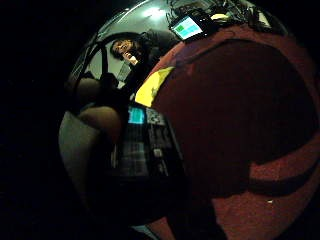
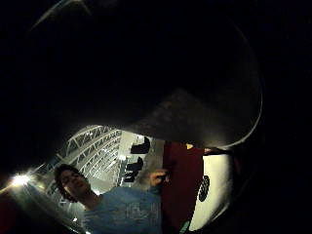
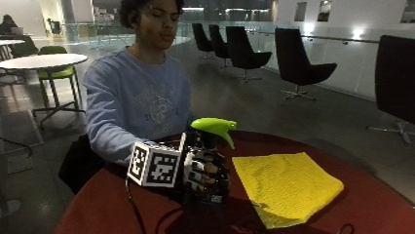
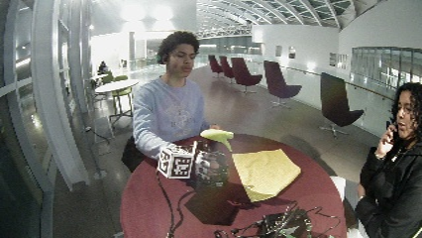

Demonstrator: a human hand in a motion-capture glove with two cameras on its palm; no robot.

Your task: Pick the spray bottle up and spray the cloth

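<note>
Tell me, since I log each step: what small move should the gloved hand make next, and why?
Probably lift and aim. The gloved right hand already grips the spray bottle low on the red table, its green nozzle pointing toward the yellow cloth lying flat beside it, so raising it and squeezing the trigger seems next.

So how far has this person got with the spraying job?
The reach looks done: the gloved right hand is wrapped around the spray bottle, whose green nozzle head shows above the fingers. The pickup is in hand; I cannot tell whether the bottle has left the red table yet. Spraying is left: the yellow cloth lies flat beside the hand, with no visible sign of spray.
</note>
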